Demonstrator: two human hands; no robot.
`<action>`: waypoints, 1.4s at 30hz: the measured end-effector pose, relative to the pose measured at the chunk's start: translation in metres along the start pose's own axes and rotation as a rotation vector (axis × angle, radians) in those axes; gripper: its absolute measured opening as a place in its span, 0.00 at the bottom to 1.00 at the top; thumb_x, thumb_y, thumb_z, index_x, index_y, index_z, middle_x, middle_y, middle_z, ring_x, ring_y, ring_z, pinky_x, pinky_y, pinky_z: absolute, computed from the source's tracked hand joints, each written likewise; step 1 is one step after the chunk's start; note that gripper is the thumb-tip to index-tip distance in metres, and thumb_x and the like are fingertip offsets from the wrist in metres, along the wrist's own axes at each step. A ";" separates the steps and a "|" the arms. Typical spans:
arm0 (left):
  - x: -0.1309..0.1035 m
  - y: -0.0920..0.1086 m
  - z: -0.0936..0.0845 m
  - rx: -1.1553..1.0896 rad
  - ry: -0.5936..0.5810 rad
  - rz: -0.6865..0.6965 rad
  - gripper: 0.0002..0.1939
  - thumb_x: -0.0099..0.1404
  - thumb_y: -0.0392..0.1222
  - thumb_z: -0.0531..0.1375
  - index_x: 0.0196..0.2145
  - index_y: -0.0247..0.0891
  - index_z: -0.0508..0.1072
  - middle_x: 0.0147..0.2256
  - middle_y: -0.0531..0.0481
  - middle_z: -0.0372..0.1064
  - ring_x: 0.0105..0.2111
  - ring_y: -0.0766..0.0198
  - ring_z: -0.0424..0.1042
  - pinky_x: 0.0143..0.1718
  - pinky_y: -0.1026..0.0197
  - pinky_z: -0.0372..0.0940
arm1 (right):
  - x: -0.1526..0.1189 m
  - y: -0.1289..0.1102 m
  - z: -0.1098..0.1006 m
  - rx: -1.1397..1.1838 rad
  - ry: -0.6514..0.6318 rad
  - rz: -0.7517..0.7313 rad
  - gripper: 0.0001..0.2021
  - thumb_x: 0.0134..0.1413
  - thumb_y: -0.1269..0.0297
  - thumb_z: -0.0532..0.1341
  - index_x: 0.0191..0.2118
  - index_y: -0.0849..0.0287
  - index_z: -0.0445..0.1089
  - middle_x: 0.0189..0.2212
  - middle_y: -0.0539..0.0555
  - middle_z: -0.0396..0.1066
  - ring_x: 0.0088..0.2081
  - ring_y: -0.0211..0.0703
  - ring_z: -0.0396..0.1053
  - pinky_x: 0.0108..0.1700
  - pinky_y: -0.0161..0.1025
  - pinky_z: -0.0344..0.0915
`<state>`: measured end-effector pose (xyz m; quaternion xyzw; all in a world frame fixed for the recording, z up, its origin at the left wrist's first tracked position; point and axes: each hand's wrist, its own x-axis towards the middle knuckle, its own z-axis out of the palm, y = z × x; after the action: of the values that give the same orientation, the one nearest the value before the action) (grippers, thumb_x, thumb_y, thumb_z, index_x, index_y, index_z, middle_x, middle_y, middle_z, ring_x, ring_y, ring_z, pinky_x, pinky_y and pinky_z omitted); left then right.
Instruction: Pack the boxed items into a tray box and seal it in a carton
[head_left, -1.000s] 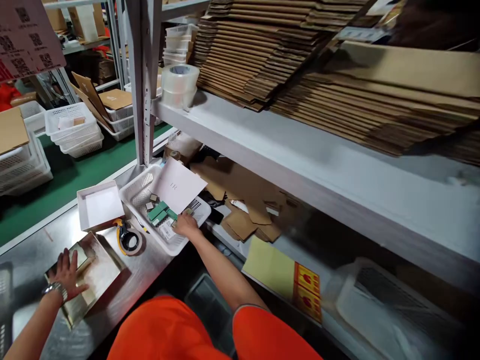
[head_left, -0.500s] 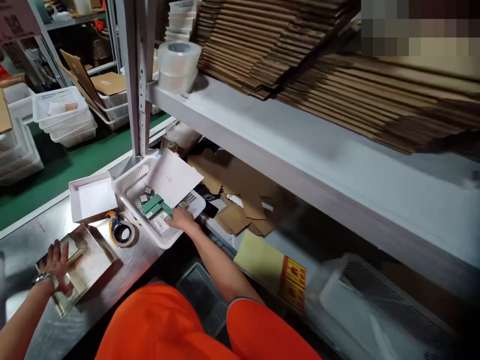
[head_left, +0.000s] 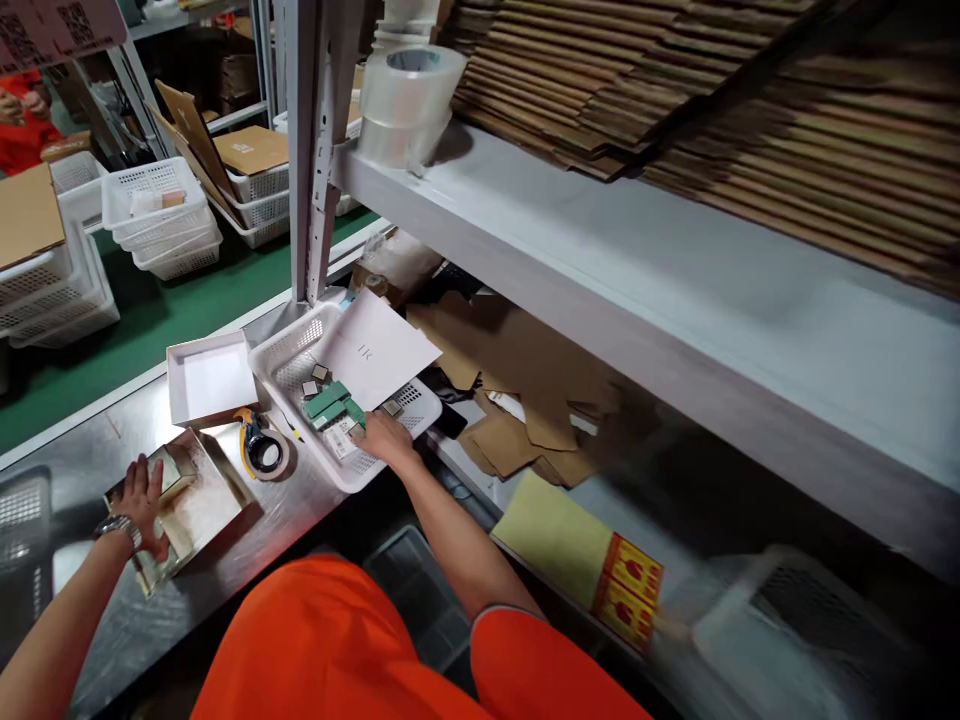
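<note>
My left hand (head_left: 141,505), a watch at its wrist, lies with fingers spread on an open shallow box (head_left: 206,510) and the smaller pale pieces inside it. In the white perforated basket (head_left: 352,478), my right hand (head_left: 384,437) has its fingers curled down beside small green boxes (head_left: 328,400) and a white labelled packet (head_left: 341,437). What those fingertips hold, if anything, is hidden. A white card or lid (head_left: 379,350) with dark lettering leans across the basket's far side. Small square pieces (head_left: 310,388) lie near the green boxes.
An open white box (head_left: 217,380) and a tape dispenser (head_left: 264,447) sit between basket and left hand. A metal post (head_left: 311,150) and a shelf (head_left: 600,240) with tape rolls (head_left: 411,105) and stacked cardboard (head_left: 570,80) rise beyond. White baskets (head_left: 161,215) stand on a green belt (head_left: 150,310).
The view has shifted, so the whole scene sits further right. Both hands keep nearly the same places, the left on the shallow box and the right in the basket.
</note>
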<state>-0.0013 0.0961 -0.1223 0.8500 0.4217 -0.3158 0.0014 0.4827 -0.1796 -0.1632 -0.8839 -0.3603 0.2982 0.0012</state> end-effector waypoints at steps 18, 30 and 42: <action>-0.009 0.015 -0.029 -0.052 -0.084 0.005 0.95 0.41 0.45 0.90 0.91 0.23 0.36 0.85 0.05 0.16 0.89 0.13 0.28 0.83 0.16 0.49 | 0.015 0.008 0.014 -0.067 -0.002 -0.058 0.26 0.80 0.52 0.66 0.71 0.63 0.81 0.67 0.78 0.81 0.67 0.70 0.82 0.63 0.55 0.75; -0.001 0.004 -0.005 -0.157 -0.010 0.000 0.96 0.36 0.51 0.91 0.91 0.31 0.45 0.88 0.13 0.23 0.89 0.12 0.26 0.84 0.14 0.44 | 0.007 0.003 0.012 -0.060 0.039 -0.055 0.26 0.79 0.52 0.69 0.72 0.60 0.79 0.69 0.76 0.78 0.68 0.69 0.80 0.64 0.53 0.75; -0.081 0.016 0.034 -0.422 0.255 -0.510 0.81 0.60 0.55 0.84 0.89 0.17 0.40 0.87 0.07 0.21 0.89 0.13 0.27 0.89 0.24 0.39 | 0.003 0.027 0.032 0.356 0.476 -0.233 0.25 0.79 0.49 0.60 0.67 0.60 0.81 0.65 0.77 0.82 0.67 0.74 0.79 0.68 0.65 0.77</action>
<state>-0.0439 0.0191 -0.1101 0.7309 0.6731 -0.1034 0.0454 0.4844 -0.2041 -0.1975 -0.8676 -0.3908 0.1394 0.2741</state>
